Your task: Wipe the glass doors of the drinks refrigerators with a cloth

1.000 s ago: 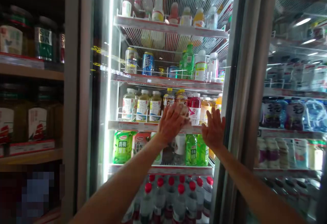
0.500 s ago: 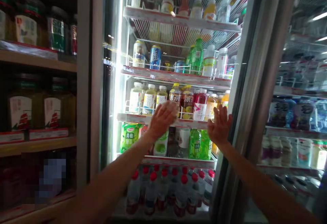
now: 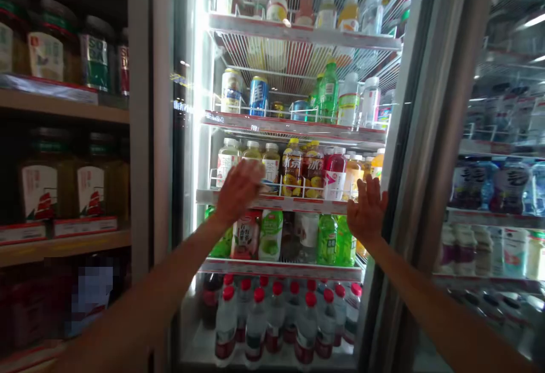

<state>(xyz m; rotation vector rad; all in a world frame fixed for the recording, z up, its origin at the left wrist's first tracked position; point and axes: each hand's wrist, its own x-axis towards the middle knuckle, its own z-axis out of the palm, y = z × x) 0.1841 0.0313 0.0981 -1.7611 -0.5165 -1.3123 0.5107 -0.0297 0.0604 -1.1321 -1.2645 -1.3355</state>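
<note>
I face a lit drinks fridge with its glass door (image 3: 430, 134) swung open to the right. My left hand (image 3: 239, 189) reaches into the third shelf (image 3: 272, 201) and covers a pale tea bottle (image 3: 252, 154) in the front row; the fingers are blurred, so I cannot tell whether they close on it. My right hand (image 3: 367, 211) lies flat with fingers spread against the inner edge of the door frame, holding nothing. Beside the left hand stand yellow-capped iced tea bottles (image 3: 292, 170) and a red drink bottle (image 3: 334, 174).
Cans and green bottles (image 3: 327, 92) fill the shelf above; green juice bottles (image 3: 327, 239) the one below. Red-capped water bottles (image 3: 276, 316) crowd the bottom. A wooden rack of large jars (image 3: 59, 183) stands at the left. A second fridge (image 3: 502, 185) is at the right.
My left hand slid leftward along the third shelf, from the iced tea bottles to the pale tea bottles. My right hand stayed on the door edge. The view shifted slightly right.
</note>
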